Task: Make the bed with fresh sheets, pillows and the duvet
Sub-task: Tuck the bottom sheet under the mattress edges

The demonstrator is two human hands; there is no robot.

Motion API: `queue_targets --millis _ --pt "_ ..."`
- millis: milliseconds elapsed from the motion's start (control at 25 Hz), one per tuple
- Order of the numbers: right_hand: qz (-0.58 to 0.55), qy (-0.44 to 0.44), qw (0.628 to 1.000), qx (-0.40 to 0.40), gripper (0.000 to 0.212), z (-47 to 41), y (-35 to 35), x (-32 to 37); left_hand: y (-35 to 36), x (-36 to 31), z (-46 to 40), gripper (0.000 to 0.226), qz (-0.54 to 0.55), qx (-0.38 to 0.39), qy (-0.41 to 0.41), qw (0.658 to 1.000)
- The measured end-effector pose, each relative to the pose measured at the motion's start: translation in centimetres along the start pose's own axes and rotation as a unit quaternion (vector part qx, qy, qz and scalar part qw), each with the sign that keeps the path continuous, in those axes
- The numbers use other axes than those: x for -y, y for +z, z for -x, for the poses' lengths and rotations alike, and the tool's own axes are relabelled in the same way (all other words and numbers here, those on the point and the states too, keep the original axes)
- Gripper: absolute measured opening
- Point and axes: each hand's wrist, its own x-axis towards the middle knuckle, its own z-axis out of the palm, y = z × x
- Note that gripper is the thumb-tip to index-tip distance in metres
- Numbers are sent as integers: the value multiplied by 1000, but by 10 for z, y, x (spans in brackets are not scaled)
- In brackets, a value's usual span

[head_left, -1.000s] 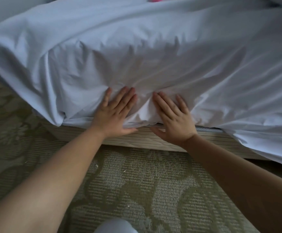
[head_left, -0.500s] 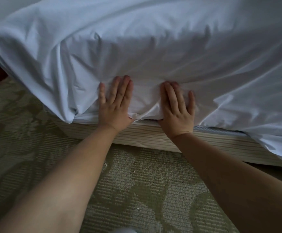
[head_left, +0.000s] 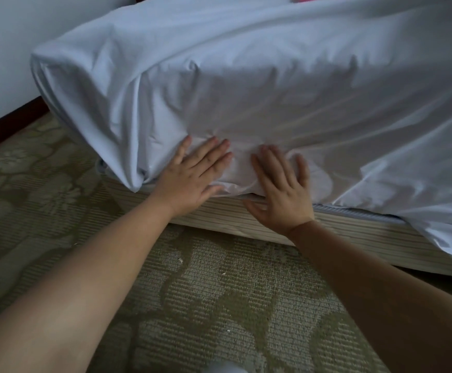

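Left hand (head_left: 189, 176) and right hand (head_left: 281, 189) press flat, fingers straight, gripping nothing, on the white sheet (head_left: 246, 90) draped over the mattress side above the wooden bed base (head_left: 246, 219)

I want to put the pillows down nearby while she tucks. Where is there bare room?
The carpet between her forearms, below the bed base, is bare, as is the carpet left of the bed corner toward the wall. It is crowded at the sheet edge, where the left hand and right hand press.
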Motion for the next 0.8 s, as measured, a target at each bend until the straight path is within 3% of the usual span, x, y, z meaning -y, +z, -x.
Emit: queue_targets --millis 80,160,320,440,600,800 --pt "-5 6 999 -38 58 -15 6 16 3 1 -2 60 -47 -33 3 998" --pt "-2 18 998 -64 49 -28 11 22 2 3 -3 73 -99 -35 1 995" --pt "29 -9 999 -45 66 -28 16 14 -3 15 -2 120 -107 30 -25 993" --pt "65 -25 997 -22 84 -30 22 17 2 7 -5 137 -103 45 -48 993" --pt "73 -13 997 -31 94 -31 36 22 18 -2 -11 139 -82 28 -88 992" --pt "57 -4 997 -51 89 -28 38 28 20 0 -9 118 -80 -6 -74 994"
